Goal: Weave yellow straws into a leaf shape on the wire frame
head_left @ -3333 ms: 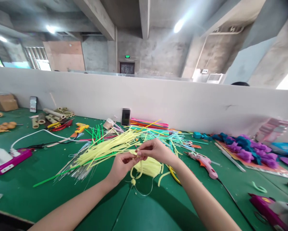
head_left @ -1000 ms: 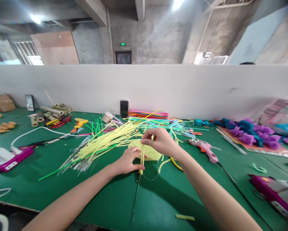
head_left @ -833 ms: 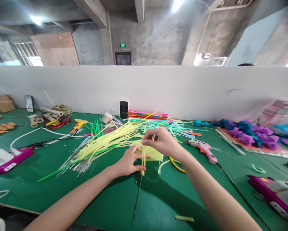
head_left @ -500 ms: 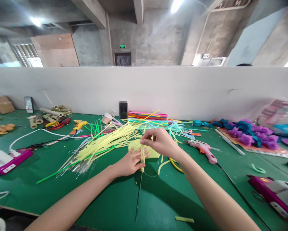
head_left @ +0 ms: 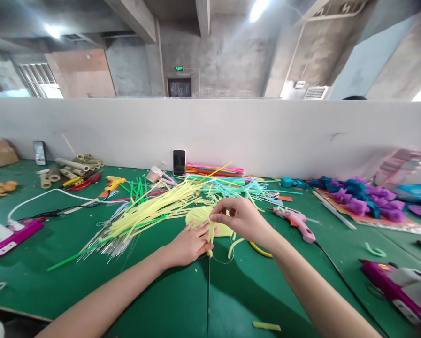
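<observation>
**A:** Looking at what here, biggest stuff first?

**B:** Starting with a wide green surface (head_left: pixel 150 305), then a pale partition (head_left: pixel 266 136) along its back. After that, a big messy spread of yellow stems (head_left: pixel 154 206) on the far left of the work.

**A:** Cool, and the hands?

**B:** Close together in the middle, can't tell if touching. Spreading the left hand (head_left: pixel 187 246) palm down, with fingertips over a ribbed yellow piece (head_left: pixel 225 230). Pinching with the right hand (head_left: pixel 241 218), thumb to finger, on a narrow yellow strip (head_left: pixel 211 233).

**A:** Strip lying which way, though?

**B:** Right between the two, in front of the ribbed piece. Running its long axis top to bottom in view, roughly upright I'd say, maybe leaning a bit. Nearer the right hand at the upper end, nearer the left thumb at the lower end. Can't tell if actually pinned there.

**A:** Any room to move?

**B:** Pretty tight toward the far left, thanks to those stems. Looser on the right, up to a pink glue gun (head_left: pixel 298 224) well apart from the strip. Roomiest toward the near edge, imo, with just a short loose piece (head_left: pixel 266 326) down there. Tiniest bits last: a yellow knob (head_left: pixel 209 253) at the strip's foot, plus a thin wire loop (head_left: pixel 227 262) just beside it.
</observation>
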Tool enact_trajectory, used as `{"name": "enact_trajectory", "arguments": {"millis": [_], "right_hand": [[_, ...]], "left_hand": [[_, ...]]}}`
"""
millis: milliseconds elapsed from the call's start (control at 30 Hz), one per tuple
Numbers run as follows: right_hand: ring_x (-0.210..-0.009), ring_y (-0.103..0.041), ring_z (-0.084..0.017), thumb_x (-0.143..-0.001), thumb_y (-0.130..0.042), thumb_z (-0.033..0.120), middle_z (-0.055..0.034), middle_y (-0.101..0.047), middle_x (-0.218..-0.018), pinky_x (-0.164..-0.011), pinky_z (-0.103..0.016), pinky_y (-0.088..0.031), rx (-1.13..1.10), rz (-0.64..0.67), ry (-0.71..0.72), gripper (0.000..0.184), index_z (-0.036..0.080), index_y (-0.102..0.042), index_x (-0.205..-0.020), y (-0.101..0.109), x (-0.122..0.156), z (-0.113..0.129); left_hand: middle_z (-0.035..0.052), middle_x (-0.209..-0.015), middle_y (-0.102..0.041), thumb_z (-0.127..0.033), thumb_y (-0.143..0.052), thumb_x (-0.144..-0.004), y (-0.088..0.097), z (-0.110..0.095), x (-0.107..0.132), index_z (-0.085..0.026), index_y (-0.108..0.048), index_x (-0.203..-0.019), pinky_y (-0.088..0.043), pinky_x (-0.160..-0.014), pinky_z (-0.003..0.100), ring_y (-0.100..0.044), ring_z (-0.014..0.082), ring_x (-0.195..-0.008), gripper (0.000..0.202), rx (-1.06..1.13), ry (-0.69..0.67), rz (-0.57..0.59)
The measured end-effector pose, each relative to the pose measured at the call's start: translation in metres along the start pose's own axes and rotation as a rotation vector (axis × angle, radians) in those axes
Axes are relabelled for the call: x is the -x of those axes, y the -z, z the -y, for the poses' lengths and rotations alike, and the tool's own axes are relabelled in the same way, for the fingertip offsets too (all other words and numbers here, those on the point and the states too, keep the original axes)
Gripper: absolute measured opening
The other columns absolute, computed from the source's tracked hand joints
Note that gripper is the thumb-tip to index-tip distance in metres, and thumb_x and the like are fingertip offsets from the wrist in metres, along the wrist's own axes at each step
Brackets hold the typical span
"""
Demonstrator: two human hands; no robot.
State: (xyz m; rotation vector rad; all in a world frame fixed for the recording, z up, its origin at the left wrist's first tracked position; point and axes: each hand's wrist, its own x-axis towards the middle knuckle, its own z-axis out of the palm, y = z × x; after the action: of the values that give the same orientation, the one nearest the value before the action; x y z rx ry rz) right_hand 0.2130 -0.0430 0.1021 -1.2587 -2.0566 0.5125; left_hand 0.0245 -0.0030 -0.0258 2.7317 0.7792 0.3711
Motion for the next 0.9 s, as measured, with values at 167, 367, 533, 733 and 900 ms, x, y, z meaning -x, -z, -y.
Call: {"name": "enact_trajectory", "arguments": {"millis": [167, 367, 533, 733, 900], "right_hand": [[-0.069, -0.060, -0.015, -0.081, -0.066, 0.042, -0.0039, -0.072, -0.084, -0.059, -0.026, -0.043, -0.294, -0.069, -0.105, 0.023, 0.020, -0.072, -0.085, -0.008, 0.016, -0.024], [-0.083, -0.064, -0.019, -0.078, -0.067, 0.048, -0.0097, -0.067, -0.110, -0.065, -0.029, -0.051, -0.375, -0.091, -0.181, 0.040, 0.019, -0.064, -0.105, -0.036, 0.033, -0.072], [-0.079, -0.065, -0.018, -0.074, -0.072, 0.038, -0.0055, -0.067, -0.099, -0.064, -0.029, -0.053, -0.340, 0.062, -0.216, 0.045, 0.020, -0.059, -0.113, -0.064, 0.042, -0.082], [-0.076, -0.066, -0.016, -0.076, -0.069, 0.033, -0.0033, -0.066, -0.089, -0.069, -0.031, -0.055, -0.492, 0.059, -0.207, 0.039, 0.018, -0.058, -0.110, -0.081, 0.043, -0.081], [-0.076, -0.066, -0.017, -0.080, -0.066, 0.040, -0.0033, -0.069, -0.083, -0.073, -0.032, -0.054, -0.459, -0.008, -0.193, 0.029, 0.019, -0.063, -0.101, -0.082, 0.042, -0.081]], "left_hand": [[0.0096, -0.156, -0.029, -0.043, -0.029, -0.100, 0.002, -0.004, 0.002, -0.027, -0.034, -0.146, -0.010, -0.116, 0.054, -0.022, 0.0247, -0.144, 0.049, 0.018, 0.001, -0.024], [0.0073, -0.138, -0.054, -0.044, -0.043, -0.096, 0.011, -0.006, 0.009, -0.026, -0.054, -0.130, -0.028, -0.112, 0.042, -0.043, 0.0217, -0.132, 0.040, 0.132, 0.018, -0.196], [0.0058, -0.109, -0.064, -0.040, -0.053, -0.092, 0.018, -0.005, 0.012, -0.025, -0.068, -0.105, -0.041, -0.096, 0.036, -0.056, 0.0210, -0.106, 0.025, 0.105, 0.007, -0.264], [0.0042, -0.096, -0.066, -0.040, -0.054, -0.092, 0.018, -0.003, 0.013, -0.023, -0.070, -0.095, -0.042, -0.087, 0.033, -0.056, 0.0200, -0.097, 0.024, 0.113, -0.024, -0.230], [0.0048, -0.096, -0.065, -0.042, -0.050, -0.094, 0.017, -0.004, 0.012, -0.022, -0.070, -0.096, -0.042, -0.087, 0.033, -0.057, 0.0201, -0.097, 0.029, 0.130, -0.007, -0.242]]}}
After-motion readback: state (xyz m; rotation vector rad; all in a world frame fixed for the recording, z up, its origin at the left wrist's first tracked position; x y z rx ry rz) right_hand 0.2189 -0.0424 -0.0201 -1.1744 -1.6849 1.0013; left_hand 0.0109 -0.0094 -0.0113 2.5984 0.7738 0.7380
